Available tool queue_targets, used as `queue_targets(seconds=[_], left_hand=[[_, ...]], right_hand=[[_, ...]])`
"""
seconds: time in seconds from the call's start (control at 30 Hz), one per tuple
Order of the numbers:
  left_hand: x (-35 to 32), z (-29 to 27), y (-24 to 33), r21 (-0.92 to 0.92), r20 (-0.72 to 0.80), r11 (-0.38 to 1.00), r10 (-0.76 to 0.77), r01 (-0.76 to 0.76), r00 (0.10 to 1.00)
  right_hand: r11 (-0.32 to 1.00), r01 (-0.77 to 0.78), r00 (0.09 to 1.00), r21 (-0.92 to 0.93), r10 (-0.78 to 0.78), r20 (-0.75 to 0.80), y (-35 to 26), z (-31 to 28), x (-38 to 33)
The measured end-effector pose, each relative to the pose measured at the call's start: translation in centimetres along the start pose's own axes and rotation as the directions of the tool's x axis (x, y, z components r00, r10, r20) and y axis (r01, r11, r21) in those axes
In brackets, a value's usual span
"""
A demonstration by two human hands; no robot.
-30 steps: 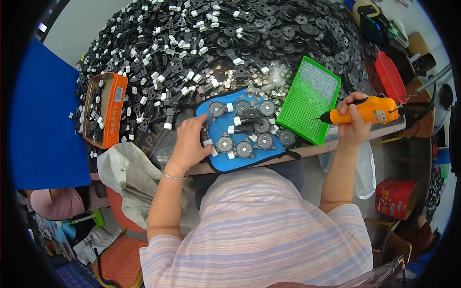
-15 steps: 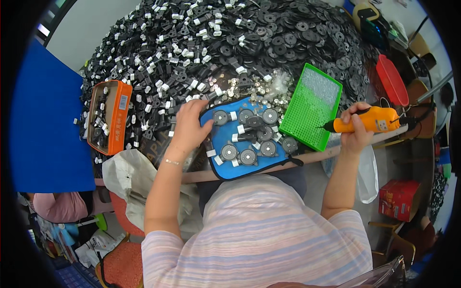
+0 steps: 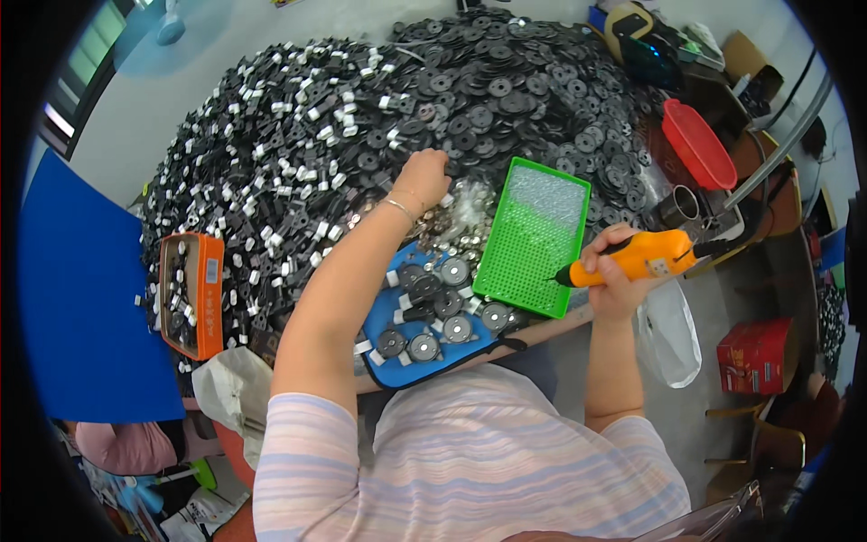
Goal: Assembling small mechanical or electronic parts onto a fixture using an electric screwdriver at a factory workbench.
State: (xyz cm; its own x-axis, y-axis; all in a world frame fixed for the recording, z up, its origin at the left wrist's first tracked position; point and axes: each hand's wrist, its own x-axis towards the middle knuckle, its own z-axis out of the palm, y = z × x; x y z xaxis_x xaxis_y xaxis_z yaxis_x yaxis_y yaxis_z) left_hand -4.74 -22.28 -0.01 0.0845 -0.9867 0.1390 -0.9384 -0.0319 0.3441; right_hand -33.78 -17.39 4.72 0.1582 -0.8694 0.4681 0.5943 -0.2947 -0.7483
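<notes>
My right hand (image 3: 614, 275) is wrapped round an orange electric screwdriver (image 3: 648, 256), its dark tip pointing left over the green tray (image 3: 578, 237). The tray is perforated and has small silvery pieces heaped at its far end. My left hand (image 3: 422, 178) reaches to the near side of the heap of black discs (image 3: 492, 90). Its fingers point down and away, mostly hidden behind the back of the hand. On the blue mat (image 3: 384, 316) in front of me lie several round black assemblies (image 3: 458, 328) with white end pieces. Small metal parts (image 3: 465, 237) are scattered beyond the mat.
Black parts with white ends (image 3: 280, 135) are heaped at the left. An orange-rimmed box (image 3: 210, 298) stands by a blue panel (image 3: 90, 298). A red tray (image 3: 697, 144) and a metal cup (image 3: 677, 208) are at the right. A red carton (image 3: 757, 357) sits lower right.
My left hand has left the mat's left edge and stretched forward to the heap. My right hand still holds the screwdriver, now closer to the green tray. The whole view has shifted.
</notes>
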Motion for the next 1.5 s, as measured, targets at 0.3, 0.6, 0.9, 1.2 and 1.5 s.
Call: queue_targets(seconds=[0.3, 0.6, 0.9, 1.2, 1.5], left_hand=[[3.5, 2.3, 0.6, 0.316, 0.047, 0.949, -0.042, 0.025, 0.998], [-0.9, -0.9, 0.9, 0.054, -0.081, 0.998, -0.037, 0.041, 0.996], [-4.1, -2.6, -0.2, -0.056, -0.110, 0.994, -0.102, 0.097, 0.989], [-6.9, -4.0, -0.2, -0.169, -0.108, 0.983, -0.095, 0.076, 0.990], [-15.6, -7.7, -2.3, -0.230, -0.133, 0.961, -0.190, 0.156, 0.973]], right_hand=[[0.985, 0.009, 1.000, -0.171, -0.008, 0.010, 0.5, -2.7, 1.2], [0.950, 0.087, 0.993, -0.299, -0.058, 0.102, 1.6, -1.8, 1.6], [0.938, 0.072, 0.996, -0.338, -0.048, 0.080, 2.0, -1.7, 1.3], [0.933, 0.110, 0.994, -0.343, -0.098, 0.053, 2.0, -1.4, 1.2], [0.943, 0.094, 0.995, -0.318, -0.077, 0.064, 2.5, -1.2, 0.8]])
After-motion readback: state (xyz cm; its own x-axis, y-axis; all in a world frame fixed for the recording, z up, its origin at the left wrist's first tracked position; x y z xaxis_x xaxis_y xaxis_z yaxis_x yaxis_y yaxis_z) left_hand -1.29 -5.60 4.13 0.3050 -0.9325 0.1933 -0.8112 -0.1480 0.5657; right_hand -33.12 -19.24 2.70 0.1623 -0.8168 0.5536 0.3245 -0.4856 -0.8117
